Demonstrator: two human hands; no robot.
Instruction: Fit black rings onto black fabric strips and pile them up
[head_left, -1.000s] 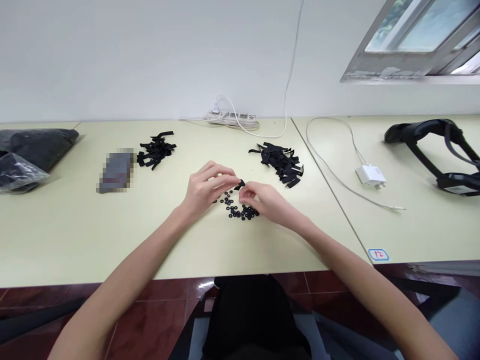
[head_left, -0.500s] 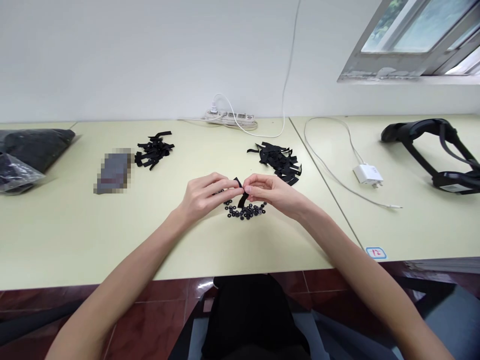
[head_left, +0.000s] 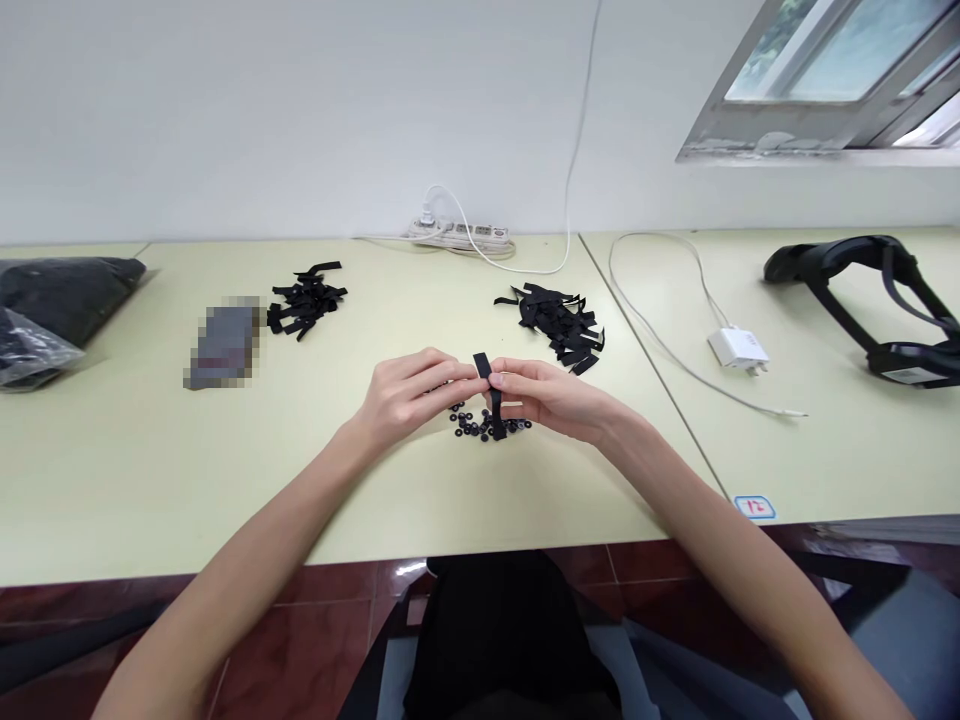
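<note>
A short black fabric strip (head_left: 496, 418) runs between my two hands, one end sticking up past the fingertips and the other hanging down. My left hand (head_left: 411, 395) pinches it from the left side, and my right hand (head_left: 551, 395) grips it between thumb and fingers from the right. Directly beneath lies a scatter of small round black pieces with holes (head_left: 471, 425), partly covered by the strip and my fingers. Any small piece between the fingertips is hidden. Beyond my right hand is a pile of black strips (head_left: 559, 320).
Another pile of black strips (head_left: 306, 300) lies at the back left, beside a blurred dark object (head_left: 223, 345). A dark plastic bag (head_left: 60, 310) is at far left. A power strip (head_left: 465, 236), a white charger (head_left: 739, 348) with cable and a black headset (head_left: 877, 310) also occupy the table.
The black strip has turned and shifted between my fingers, so more of it shows above and below. My right hand has changed its hold slightly; my left hand is almost still.
</note>
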